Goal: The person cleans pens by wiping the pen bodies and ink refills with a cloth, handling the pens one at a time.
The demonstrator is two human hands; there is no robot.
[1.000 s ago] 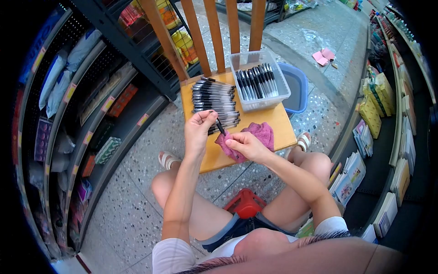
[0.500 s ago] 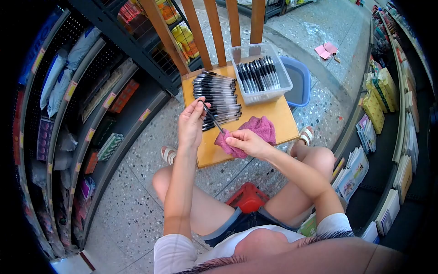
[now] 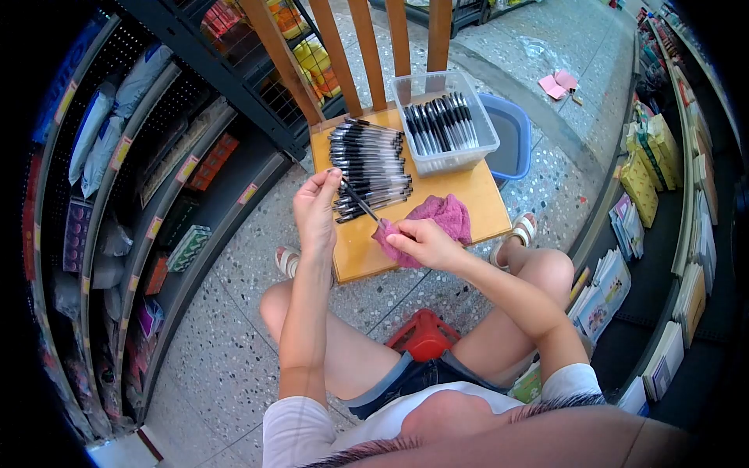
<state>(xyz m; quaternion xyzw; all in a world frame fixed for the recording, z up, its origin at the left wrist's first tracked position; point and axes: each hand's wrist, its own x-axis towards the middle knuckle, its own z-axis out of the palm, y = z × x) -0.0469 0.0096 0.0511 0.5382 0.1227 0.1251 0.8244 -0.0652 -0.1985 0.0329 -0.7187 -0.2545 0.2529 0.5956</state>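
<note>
A black pen (image 3: 360, 203) slants between my two hands over the front of a wooden chair seat (image 3: 355, 261). My left hand (image 3: 315, 214) pinches its upper end. Closed on a corner of a pink cloth (image 3: 446, 218), my right hand (image 3: 425, 242) presses it around the pen's lower end; the tip is hidden there. The rest of the cloth lies bunched on the seat. Beyond my left hand lies a row of black-and-clear pens (image 3: 370, 156), side by side. A clear plastic box (image 3: 456, 163) at the seat's back right holds several more pens, standing at a slant.
A blue basin (image 3: 511, 136) stands on the floor behind the box. Wooden slats (image 3: 367, 58) rise at the chair's back. Stocked shelves close in on the left (image 3: 211, 222) and right (image 3: 651, 312). Below me is a red stool (image 3: 425, 334). Pink paper (image 3: 558, 83) lies farther off.
My left hand has shifted slightly left and down, taking the pen's upper end with it. My right hand and the cloth have barely moved.
</note>
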